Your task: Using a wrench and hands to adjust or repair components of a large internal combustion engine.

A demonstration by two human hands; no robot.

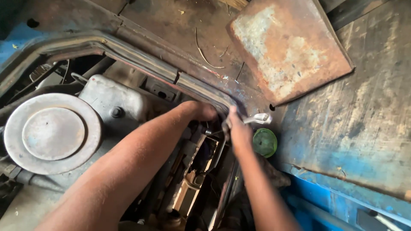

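1. Two bare hands work at the centre of the frame, down in the corner of an open engine bay. The right hand (238, 128) is closed around the handle of a metal wrench (257, 118), whose bright head sticks out to the right, probably held flat so it can swing under the bay's edge.
2. The left hand (200, 111) reaches under the rubber-edged lip (188, 81) of the opening; its fingers are hidden, so I cannot tell whether it grips anything. It looks placed to steady a part from behind.
3. One green round cap (264, 142) sits just right of the right hand.
4. One round air-cleaner lid (51, 133) lies at the left, beside one grey metal cover (112, 99).
5. One rusty steel plate (287, 47) rests at upper right on the worn blue body panel (364, 128).
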